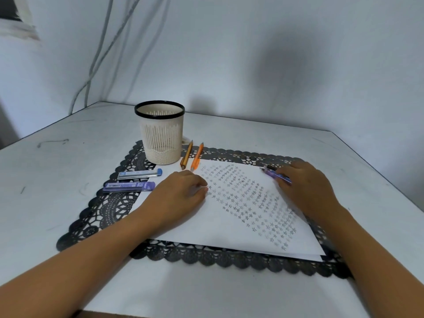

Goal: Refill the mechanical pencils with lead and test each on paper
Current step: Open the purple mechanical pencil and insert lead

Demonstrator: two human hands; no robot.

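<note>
A white sheet of paper (234,228) covered with small pencilled stars lies on a black lace mat (107,210). My right hand (307,187) grips a purple mechanical pencil (274,174) near the sheet's far right corner, its tip pointing up and left. My left hand (181,191) rests on the left part of the paper with fingers loosely curled, holding nothing. A brown pencil (187,154) and an orange pencil (197,156) lie side by side at the sheet's top edge. Two lead cases lie left of the paper: a clear one with a blue cap (140,173) and a purple one (128,186).
A cream slotted pencil cup with a black rim (160,131) stands on the mat's far left corner. The mat lies on a white table (57,171) set against a pale wall. Grey cables (101,49) hang down the wall at the back left.
</note>
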